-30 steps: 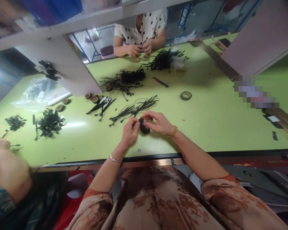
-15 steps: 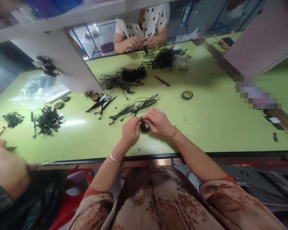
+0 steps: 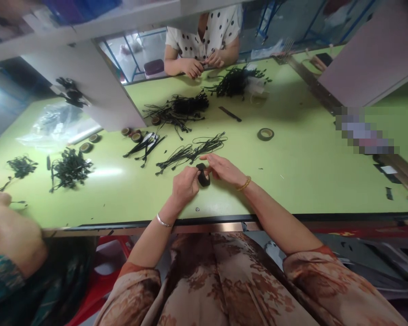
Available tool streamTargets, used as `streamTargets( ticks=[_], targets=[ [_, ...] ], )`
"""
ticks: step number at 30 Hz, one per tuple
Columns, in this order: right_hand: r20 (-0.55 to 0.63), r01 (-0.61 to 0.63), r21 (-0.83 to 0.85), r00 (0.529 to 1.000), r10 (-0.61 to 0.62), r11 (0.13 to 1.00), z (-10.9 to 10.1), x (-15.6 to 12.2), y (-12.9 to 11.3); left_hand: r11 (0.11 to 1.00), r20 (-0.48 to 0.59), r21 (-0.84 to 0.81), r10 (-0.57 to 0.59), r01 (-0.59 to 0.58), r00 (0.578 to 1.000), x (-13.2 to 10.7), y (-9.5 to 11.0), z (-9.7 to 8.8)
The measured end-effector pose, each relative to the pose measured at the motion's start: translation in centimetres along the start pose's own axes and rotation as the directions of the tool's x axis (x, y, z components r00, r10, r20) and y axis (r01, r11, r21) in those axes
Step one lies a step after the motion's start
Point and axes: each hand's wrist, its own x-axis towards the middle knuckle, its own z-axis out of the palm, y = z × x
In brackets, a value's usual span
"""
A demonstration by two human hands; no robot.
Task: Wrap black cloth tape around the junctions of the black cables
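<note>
While we work our bench (image 3: 292,183)

As thin cables (image 3: 177,158) lie toward eleven o'clock, our left hand (image 3: 185,184) pinches the black roll (image 3: 204,178) at twelve between its fingers; whether our right hand (image 3: 226,171), toward three from it, grips too, we cannot tell. We judge tape-handling in hand, next needing a steady hold; any free end is hidden.

You can read no text, brand, number or sign here. The white patch (image 3: 389,170) at your right shows no legible print, yellow marks on the red strip (image 3: 363,232) are blurred, and the patterned object (image 3: 363,131) is pixelated.
</note>
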Motion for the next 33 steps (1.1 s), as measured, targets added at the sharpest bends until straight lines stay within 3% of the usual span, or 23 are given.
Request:
streamTargets(
  ticks=[4, 10, 15, 19, 24, 33],
  targets=[
    [0.084, -0.083, 0.128, 0.994, 0.072, 0.988, 0.2, 0.2, 0.1, 0.998, 0.094, -0.051, 0.034, -0.029, 0.995, -0.4, 0.2, 0.8],
    [-0.101, -0.041, 0.312, 0.992, 0.076, 0.949, 1.0, 0.4, 0.4, 0.998, 0.215, -0.005, 0.063, -0.063, 0.975, -0.5, 0.0, 1.5],
    [-0.168, 0.029, 0.363, 0.985, 0.035, 0.931, 1.2, 0.3, 0.5, 0.997, 0.242, -0.034, 0.069, -0.063, 0.968, -0.4, 0.1, 1.4],
    [-0.212, 0.129, 0.339, 0.975, -0.058, 0.932, 1.1, 0.1, 0.3, 0.997, 0.242, -0.072, -0.021, 0.040, 0.970, -0.4, 0.8, 1.2],
    [-0.231, 0.263, 0.290, 0.952, -0.199, 0.920, 1.1, -0.4, -0.4, 0.939, 0.196, -0.252, -0.188, 0.235, 0.962, -0.1, 1.6, 1.0],
    [-0.169, 0.276, 0.336, 0.958, -0.231, 0.901, 0.9, -0.7, -0.4, 0.814, 0.261, -0.381, -0.360, 0.438, 0.896, 0.0, 0.4, 1.5]
  ],
)
